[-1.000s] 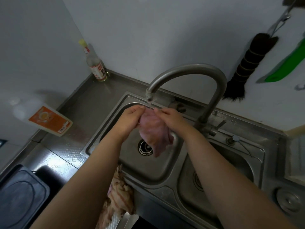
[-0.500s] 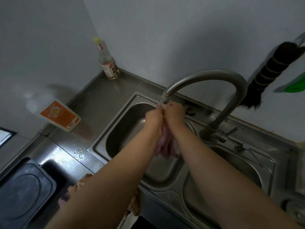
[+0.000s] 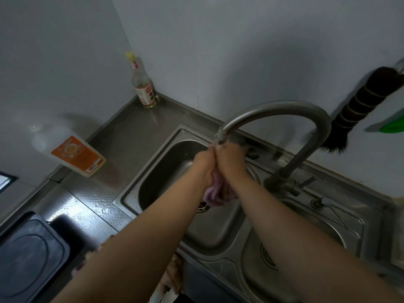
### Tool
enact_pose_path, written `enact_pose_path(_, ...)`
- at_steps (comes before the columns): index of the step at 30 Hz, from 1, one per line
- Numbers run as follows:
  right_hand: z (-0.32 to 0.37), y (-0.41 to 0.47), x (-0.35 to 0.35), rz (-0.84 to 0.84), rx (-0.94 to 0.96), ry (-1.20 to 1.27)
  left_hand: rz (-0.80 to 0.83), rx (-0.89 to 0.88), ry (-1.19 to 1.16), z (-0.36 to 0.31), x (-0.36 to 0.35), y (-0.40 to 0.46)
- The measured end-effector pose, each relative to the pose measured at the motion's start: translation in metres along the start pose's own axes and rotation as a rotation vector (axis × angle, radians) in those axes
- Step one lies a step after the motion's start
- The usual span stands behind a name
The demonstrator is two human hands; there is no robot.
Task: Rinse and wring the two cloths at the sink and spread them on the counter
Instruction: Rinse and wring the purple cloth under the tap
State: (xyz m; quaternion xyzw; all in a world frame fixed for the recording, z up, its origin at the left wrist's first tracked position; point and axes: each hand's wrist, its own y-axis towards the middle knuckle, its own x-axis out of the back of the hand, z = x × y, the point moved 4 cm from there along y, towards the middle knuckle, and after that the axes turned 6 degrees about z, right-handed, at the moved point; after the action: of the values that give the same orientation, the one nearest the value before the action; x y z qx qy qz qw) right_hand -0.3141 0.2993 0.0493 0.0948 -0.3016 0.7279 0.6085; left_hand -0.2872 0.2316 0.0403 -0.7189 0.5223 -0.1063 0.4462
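My left hand (image 3: 204,166) and my right hand (image 3: 230,164) are pressed together right under the spout of the curved steel tap (image 3: 273,110), over the left basin of the double sink (image 3: 135,197). Both are shut on a pink cloth (image 3: 213,194), bunched into a hanging wad between my palms. Its lower end dangles above the drain. A second cloth (image 3: 173,273), pale with reddish stripes, hangs over the front edge of the counter below my left forearm, mostly hidden by it.
A clear bottle with a yellow cap (image 3: 143,84) stands in the back corner. An orange-labelled white bottle (image 3: 70,152) leans against the left wall. A dark cooktop (image 3: 28,256) lies at the lower left. A black brush (image 3: 358,110) and a green utensil (image 3: 393,127) hang on the right wall.
One second ago the hands were apart with the pink cloth spread between them; they have since come together and bunched it into a wad under the spout. The view has shifted left.
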Motion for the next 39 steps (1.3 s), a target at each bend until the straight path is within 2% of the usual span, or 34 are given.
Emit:
enact_pose_path(2,-0.004,0.011,0.013,-0.065,-0.07,0.14,0.081,0.064,0.0,0.009,-0.011,-0.007)
enact_pose_path(3,0.002,0.008,0.014,-0.055,-0.04,0.153,0.093,0.055,0.0,0.008,-0.013,-0.004)
enact_pose_path(6,0.01,-0.009,-0.001,-0.01,0.004,0.014,0.094,-0.011,-0.007,-0.009,0.003,0.002)
enact_pose_path(9,0.004,-0.002,0.008,-0.029,0.046,-0.012,0.325,0.102,-0.029,-0.002,0.007,-0.008)
enact_pose_path(10,0.0,0.005,0.016,0.01,0.0,0.034,0.379,0.119,-0.022,0.002,0.009,-0.011)
enact_pose_path(12,-0.01,0.01,0.02,0.219,-0.152,-0.038,0.415,0.085,-0.009,-0.002,0.022,-0.008)
enact_pose_path(14,-0.027,0.008,0.02,0.423,-0.182,-0.135,0.38,-0.009,0.041,-0.015,0.041,-0.001)
enact_pose_path(16,-0.035,0.004,0.024,0.488,-0.186,0.161,0.327,-0.099,0.167,-0.027,0.058,0.008)
enact_pose_path(18,-0.036,0.006,0.033,0.361,-0.121,0.359,0.237,-0.168,0.344,-0.029,0.067,0.013)
enact_pose_path(20,-0.028,0.004,0.035,0.224,-0.059,0.382,0.129,-0.231,0.433,-0.028,0.067,0.014)
enact_pose_path(24,0.0,-0.021,-0.003,0.185,0.102,0.123,0.028,-0.205,0.24,-0.015,0.04,0.009)
enact_pose_path(27,0.004,-0.006,0.008,0.045,0.02,0.046,0.002,-0.084,0.147,0.006,0.005,0.004)
enact_pose_path(29,0.005,-0.001,0.014,0.01,-0.027,0.046,-0.041,-0.092,0.125,0.008,-0.001,0.006)
enact_pose_path(32,0.016,-0.016,-0.005,-0.001,0.069,-0.063,-0.101,-0.121,0.097,-0.004,0.012,0.015)
enact_pose_path(36,0.012,0.0,0.015,-0.062,0.026,-0.198,-0.034,-0.032,0.018,0.007,-0.001,0.011)
enact_pose_path(39,0.014,-0.007,0.016,-0.088,0.094,-0.056,0.031,-0.056,0.064,0.002,-0.001,0.008)
